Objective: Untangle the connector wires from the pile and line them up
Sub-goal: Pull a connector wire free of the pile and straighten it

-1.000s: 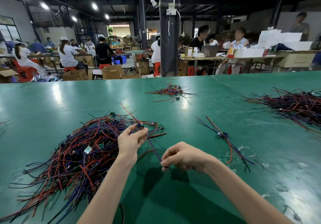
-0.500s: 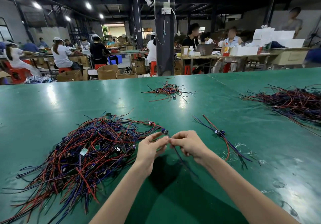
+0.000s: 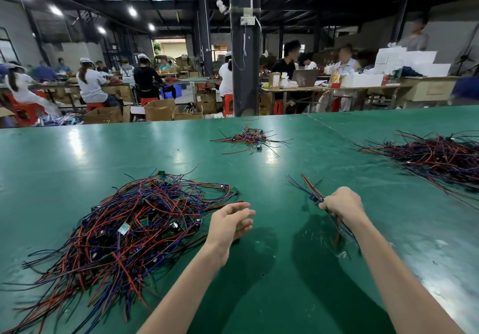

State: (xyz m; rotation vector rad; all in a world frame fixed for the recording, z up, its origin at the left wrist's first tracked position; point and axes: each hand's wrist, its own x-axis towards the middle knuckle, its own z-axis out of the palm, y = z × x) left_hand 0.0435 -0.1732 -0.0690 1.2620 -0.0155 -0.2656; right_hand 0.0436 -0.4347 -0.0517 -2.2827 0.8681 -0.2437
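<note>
The right hand curls its fingers tight around a thin bundle of red and blue wires, which lies on the green table; how many wires it has I cannot tell. The left hand is loose, fingers nearly straight, holding nothing, just beside the big pile. There are three piles in total: the big pile, a small pile far in the middle, and a wide pile at the right edge

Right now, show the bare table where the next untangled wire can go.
Bare table between left hand and right hand, and beyond them to the small far pile. Crowded: big tangled pile at left, dark pile far right.
</note>
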